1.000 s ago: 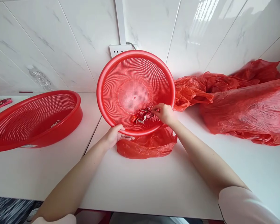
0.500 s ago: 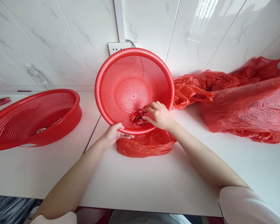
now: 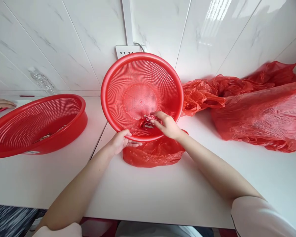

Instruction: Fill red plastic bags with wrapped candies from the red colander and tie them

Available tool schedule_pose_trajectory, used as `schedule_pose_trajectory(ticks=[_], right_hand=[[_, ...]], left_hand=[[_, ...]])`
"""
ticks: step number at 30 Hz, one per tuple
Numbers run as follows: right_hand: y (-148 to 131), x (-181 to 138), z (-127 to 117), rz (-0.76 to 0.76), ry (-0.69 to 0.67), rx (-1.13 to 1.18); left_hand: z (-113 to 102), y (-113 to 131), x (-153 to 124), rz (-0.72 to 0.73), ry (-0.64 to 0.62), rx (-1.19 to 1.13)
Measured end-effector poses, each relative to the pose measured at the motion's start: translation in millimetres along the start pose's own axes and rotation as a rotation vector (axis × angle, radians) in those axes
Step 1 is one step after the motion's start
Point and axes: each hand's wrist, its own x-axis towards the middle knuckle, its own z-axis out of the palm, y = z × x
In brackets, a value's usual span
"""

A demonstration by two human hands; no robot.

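A round red plastic basket [image 3: 140,75] with a mesh wall is tipped toward me above the white table. My left hand [image 3: 119,141] grips its near rim, thumb on top and fingers underneath. Inside, my right hand [image 3: 166,125] pinches a small red-and-white wrapped packet [image 3: 151,118]. Other dark red shiny pieces [image 3: 143,123] lie just below it on the basket's lower wall; what they are I cannot make out. Under the near rim a red plastic bag [image 3: 153,156] sits on the table, its mouth partly covered by the basket.
A second red basket [image 3: 81,113] stands on the left with a few small pieces inside. Behind it leans a clear plastic bottle [image 3: 42,80]. Red plastic bags [image 3: 259,112] lie along the wall at right. A power strip [image 3: 127,50] is behind. Another person's hand [image 3: 0,104] shows at far left.
My right hand has closed on the packet, whose white-patterned part now shows. My left hand and the tipped basket are nearly still. At far left the other person's hand has come further into view.
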Motion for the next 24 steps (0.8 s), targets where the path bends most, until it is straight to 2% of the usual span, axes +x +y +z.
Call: schedule_pose_trajectory(ticks=[2, 5, 6, 8, 15, 18, 22, 24], right_hand=[[-5, 3, -1, 0.189, 0.013, 0.384], [-11, 6, -4, 0.408, -0.053, 0.933], [-12, 6, -5, 0.452, -0.068, 1.043], [-14, 6, -8, 0.492, -0.078, 1.119], [-12, 0, -7, 0.435, -0.169, 0.897], [-12, 1, -7, 0.363, -0.193, 0.763], [-19, 2, -19, 0.259, -0.221, 0.535], [-28, 0, -31, 0.183, -0.317, 0.403]], left_hand=[[-1, 0, 0, 0.001, -0.010, 0.008], [0, 0, 0, 0.005, -0.009, 0.017], [0, 0, 0, 0.008, -0.007, 0.017], [0, 0, -1, 0.012, -0.009, 0.018], [-1, 2, -1, 0.009, -0.004, 0.036], [0, 2, -2, 0.009, 0.002, 0.033], [0, 3, -2, 0.010, 0.004, 0.023], [-1, 2, -2, 0.011, -0.001, 0.020]])
